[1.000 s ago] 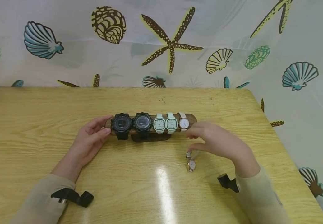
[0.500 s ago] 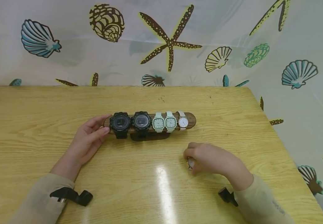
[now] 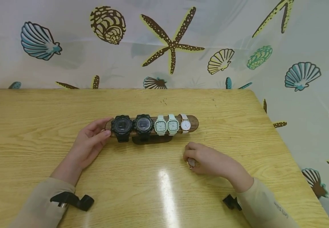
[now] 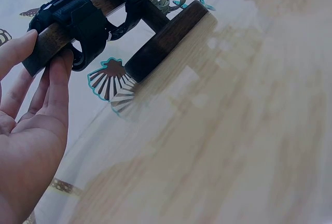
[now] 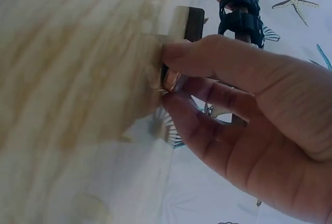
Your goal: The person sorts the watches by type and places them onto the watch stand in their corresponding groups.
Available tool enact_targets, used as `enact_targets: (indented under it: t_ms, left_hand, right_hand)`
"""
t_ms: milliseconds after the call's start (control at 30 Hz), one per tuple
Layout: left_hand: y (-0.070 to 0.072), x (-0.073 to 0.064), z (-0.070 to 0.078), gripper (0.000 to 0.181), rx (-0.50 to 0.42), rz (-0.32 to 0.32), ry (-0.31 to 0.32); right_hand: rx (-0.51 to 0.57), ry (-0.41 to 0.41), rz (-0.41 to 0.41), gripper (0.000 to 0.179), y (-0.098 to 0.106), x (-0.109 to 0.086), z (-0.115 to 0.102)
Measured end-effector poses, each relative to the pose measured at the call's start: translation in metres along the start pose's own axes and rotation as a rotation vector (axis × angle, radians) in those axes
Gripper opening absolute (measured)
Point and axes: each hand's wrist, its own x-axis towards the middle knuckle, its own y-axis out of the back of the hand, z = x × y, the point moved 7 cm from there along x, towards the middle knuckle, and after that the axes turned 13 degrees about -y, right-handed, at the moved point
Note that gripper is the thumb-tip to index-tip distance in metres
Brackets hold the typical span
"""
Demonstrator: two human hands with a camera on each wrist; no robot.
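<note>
My left hand [image 3: 91, 139] grips the left end of a dark wooden watch stand [image 3: 193, 123], thumb and fingers on either side of the bar. Two black digital watches [image 3: 121, 126] sit on that bar, followed by two pale green square watches [image 3: 161, 126] and a small white-strapped round watch [image 3: 185, 125]. In front of the stand's right end, my right hand [image 3: 207, 160] pinches another small round watch [image 3: 191, 162] between thumb and fingers, low by the tabletop. The right wrist view shows its rose-gold case [image 5: 171, 80] at the fingertips; its strap is mostly hidden.
The stand's foot [image 4: 166, 42] rests on the wooden table [image 3: 124, 183]. Behind and to the right hangs a white curtain [image 3: 76, 25] printed with shells and starfish. Black wrist mounts [image 3: 85, 202] are strapped over both sleeves.
My right hand has come down from beside the stand's right end to the loose watch on the table and taken hold of it. My left hand keeps its grip on the stand.
</note>
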Motion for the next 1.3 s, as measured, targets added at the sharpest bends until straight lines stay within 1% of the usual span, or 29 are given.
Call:
enact_targets:
  t_ms: [100,167,300,400,500,567,667,767,833,867,967,1067,1167,1300]
  left_hand:
    - [0.0,-0.001,0.001,0.039,0.002,0.001,0.001]
    - [-0.001,-0.001,0.001,0.039,0.005,-0.001,0.003]
    - [-0.002,-0.002,0.001,0.038,0.016,-0.004,0.005]
    - [-0.002,-0.002,0.001,0.039,0.02,-0.005,0.003]
    - [-0.002,-0.001,0.001,0.039,0.015,-0.007,-0.001]
    - [-0.002,-0.001,0.001,0.039,0.015,-0.009,-0.002]
    - [-0.002,-0.001,0.001,0.039,0.015,-0.013,-0.002]
    - [-0.001,-0.001,0.001,0.039,0.021,-0.01,0.0]
    - [-0.001,-0.001,0.001,0.039,0.026,-0.011,0.002]
    - [-0.001,-0.001,0.001,0.039,0.028,-0.01,0.004]
    - [-0.002,-0.001,0.001,0.039,0.026,-0.006,0.005]
    - [-0.002,-0.001,0.001,0.039,0.021,-0.006,0.004]
    - [-0.001,-0.001,0.001,0.039,0.019,-0.007,0.004]
    - [0.0,-0.001,0.001,0.039,0.032,0.002,0.014]
  right_hand:
    - [0.023,0.037,0.022,0.024,-0.001,0.0,0.002]
    - [0.051,0.034,0.03,0.025,0.0,-0.001,0.004]
    - [0.15,-0.044,0.002,0.026,0.002,-0.003,0.011]
    - [0.185,-0.077,0.002,0.025,0.004,-0.004,0.015]
    - [0.178,-0.064,0.025,0.025,0.005,-0.003,0.016]
    - [0.158,-0.036,0.044,0.023,0.006,-0.002,0.016]
    - [0.095,0.012,0.073,0.015,0.007,-0.001,0.015]
    - [0.018,0.028,0.085,0.013,0.008,0.0,0.013]
    - [0.005,-0.006,0.07,0.014,0.01,-0.001,0.013]
    - [0.016,-0.031,0.058,0.013,0.011,-0.001,0.014]
    - [0.107,-0.129,0.021,0.01,0.018,-0.004,0.021]
    - [0.206,-0.229,0.033,0.001,0.03,-0.01,0.032]
    - [0.273,-0.327,0.102,0.01,0.044,-0.017,0.044]
    - [0.35,-0.436,0.257,0.017,0.061,-0.021,0.059]
